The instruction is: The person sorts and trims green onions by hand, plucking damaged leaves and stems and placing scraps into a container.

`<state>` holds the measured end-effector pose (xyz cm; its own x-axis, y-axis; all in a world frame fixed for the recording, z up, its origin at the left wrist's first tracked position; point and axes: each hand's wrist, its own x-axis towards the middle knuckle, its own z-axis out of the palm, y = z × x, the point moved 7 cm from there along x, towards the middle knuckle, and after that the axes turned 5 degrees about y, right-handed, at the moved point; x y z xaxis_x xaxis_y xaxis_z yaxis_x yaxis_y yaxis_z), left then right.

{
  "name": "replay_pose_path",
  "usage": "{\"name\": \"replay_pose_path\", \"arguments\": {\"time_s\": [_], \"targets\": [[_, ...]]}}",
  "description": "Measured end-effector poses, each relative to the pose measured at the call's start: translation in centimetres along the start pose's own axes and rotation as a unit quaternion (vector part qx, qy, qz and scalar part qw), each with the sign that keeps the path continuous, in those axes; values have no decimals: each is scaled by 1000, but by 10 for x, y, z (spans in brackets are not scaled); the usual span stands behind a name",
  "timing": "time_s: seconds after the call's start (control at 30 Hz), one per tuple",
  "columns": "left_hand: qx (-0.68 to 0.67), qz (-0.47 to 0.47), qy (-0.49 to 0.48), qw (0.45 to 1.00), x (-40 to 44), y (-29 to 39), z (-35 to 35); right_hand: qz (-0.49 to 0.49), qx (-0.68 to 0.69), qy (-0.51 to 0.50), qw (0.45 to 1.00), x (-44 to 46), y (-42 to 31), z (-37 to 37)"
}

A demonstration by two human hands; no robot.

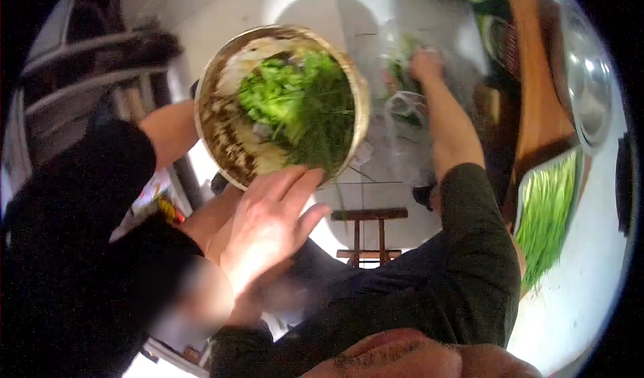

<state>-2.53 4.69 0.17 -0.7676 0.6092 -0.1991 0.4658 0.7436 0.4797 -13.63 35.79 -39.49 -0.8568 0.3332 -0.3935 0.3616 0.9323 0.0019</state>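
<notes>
A large round bowl (361, 110) with a stained inner wall holds chopped light-green leaves (275, 96) and feathery dark-green herbs (325, 116). At its lower rim, beside the herbs, lies my left hand (272, 220), palm down, fingers stretched and thumb apart. My right hand (428, 64) reaches forward to a clear plastic bag (402, 106) with greens inside; its fingers are blurred, and what they touch is unclear. Another person's bare forearm (176, 131) reaches the bowl's left side, and a second bare forearm (204, 222) comes from the same black sleeve side.
A small wooden stool (369, 214) stands below the bowl. On the right are a tray of long green stalks (547, 210), a shiny metal bowl (589, 76) and a brown wooden edge (537, 76). The other person's black sleeve (80, 177) fills the left.
</notes>
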Motion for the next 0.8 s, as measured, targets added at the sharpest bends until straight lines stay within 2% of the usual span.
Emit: {"name": "replay_pose_path", "arguments": {"time_s": [0.03,0.07,0.13,0.2,0.33,0.4,0.47,0.53,0.6,0.7,0.8], "targets": [[4,3,4,1000,-1,-1,0,-8,-30,-22,999,24,9,36],[14,2,13,1000,-1,-3,0,-36,-1,69,997,29,9,41],[-27,1,26,999,-2,-9,3,-76,27,35,996,38,3,39],[-23,18,45,999,-5,-12,7,-119,-18,26,992,56,7,57],[-22,3,24,999,-6,-14,12,-214,-106,19,971,85,21,98],[-22,-7,2,1000,-9,-17,22,-169,-56,57,982,75,23,85],[-10,9,25,1000,-7,-13,15,-81,34,12,996,71,23,80],[-17,9,19,1000,-5,-12,16,-142,19,83,986,79,28,102],[-18,3,22,1000,-7,-14,15,-145,13,51,988,52,16,60],[-23,2,16,1000,-6,-13,17,-149,35,44,987,118,53,141],[-24,0,7,1000,-6,-12,20,-135,-189,6,973,87,22,100]]}}
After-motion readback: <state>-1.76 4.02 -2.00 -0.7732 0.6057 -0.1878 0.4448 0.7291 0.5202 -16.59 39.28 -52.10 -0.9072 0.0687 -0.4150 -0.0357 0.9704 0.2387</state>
